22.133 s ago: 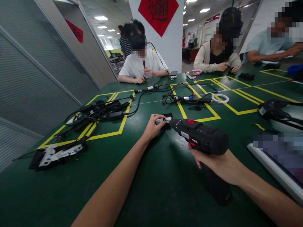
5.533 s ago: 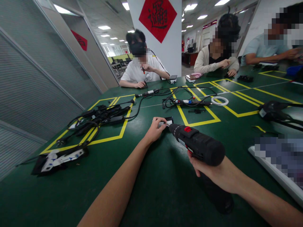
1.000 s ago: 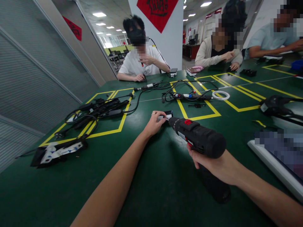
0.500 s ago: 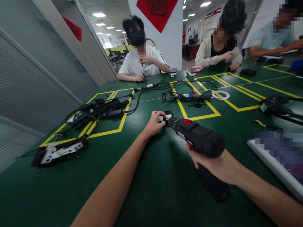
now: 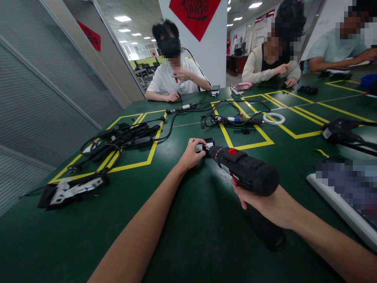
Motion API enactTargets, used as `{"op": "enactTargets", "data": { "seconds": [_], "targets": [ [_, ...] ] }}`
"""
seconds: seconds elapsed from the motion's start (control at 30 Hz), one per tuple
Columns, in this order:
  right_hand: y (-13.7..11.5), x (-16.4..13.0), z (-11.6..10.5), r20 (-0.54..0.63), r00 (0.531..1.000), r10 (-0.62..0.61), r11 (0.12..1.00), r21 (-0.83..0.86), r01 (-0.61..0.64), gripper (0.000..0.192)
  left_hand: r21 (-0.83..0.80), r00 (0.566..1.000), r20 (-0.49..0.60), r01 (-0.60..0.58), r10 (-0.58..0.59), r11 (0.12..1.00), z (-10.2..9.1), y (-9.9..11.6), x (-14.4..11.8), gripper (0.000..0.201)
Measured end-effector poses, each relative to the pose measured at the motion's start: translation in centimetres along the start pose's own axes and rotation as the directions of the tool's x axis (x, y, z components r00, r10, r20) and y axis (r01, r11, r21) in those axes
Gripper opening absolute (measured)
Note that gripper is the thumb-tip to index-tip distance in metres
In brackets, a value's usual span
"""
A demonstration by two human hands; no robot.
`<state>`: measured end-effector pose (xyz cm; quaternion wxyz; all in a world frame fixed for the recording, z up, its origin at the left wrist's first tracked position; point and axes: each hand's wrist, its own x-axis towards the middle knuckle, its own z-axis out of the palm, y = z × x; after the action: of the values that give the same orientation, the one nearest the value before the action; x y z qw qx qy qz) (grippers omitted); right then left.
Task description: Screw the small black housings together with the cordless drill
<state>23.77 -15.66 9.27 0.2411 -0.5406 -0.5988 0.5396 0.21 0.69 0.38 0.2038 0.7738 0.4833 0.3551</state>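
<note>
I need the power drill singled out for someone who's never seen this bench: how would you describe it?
Find the green table, then the right hand at its near side. That hand grips the power drill, which points toward the left hand. It is the bulky, black, pistol-shaped tool with a red piece on top, unlike the black cable tangle farther back.

Blk cable pile (image 5: 143, 140) over yel tape (image 5: 154, 145), wht ring (image 5: 274, 123) nr blk rod (image 5: 255, 121), red diamond sign (image 5: 194, 17) on wht pillar (image 5: 212, 65)

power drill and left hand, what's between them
In the head view, a thin bit lies between the power drill and left hand, pointing at a small black-and-silver part.
</note>
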Motion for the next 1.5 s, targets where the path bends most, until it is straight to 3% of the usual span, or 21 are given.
{"op": "enactTargets", "data": {
  "seconds": [0.53,1.5],
  "targets": [
    [-0.16,0.03,0.04,0.019,1.000,-0.018,1.000,-0.005,0.018,0.008,0.002,1.000,-0.011,-0.012,0.012,1.000,0.12,-0.31,0.13,0.031],
    [0.01,0.03,0.10,-0.014,1.000,-0.007,0.999,-0.038,0.006,0.012,0.005,1.000,-0.008,0.009,-0.009,1.000,0.01,0.30,-0.03,0.031]
  ]
}}
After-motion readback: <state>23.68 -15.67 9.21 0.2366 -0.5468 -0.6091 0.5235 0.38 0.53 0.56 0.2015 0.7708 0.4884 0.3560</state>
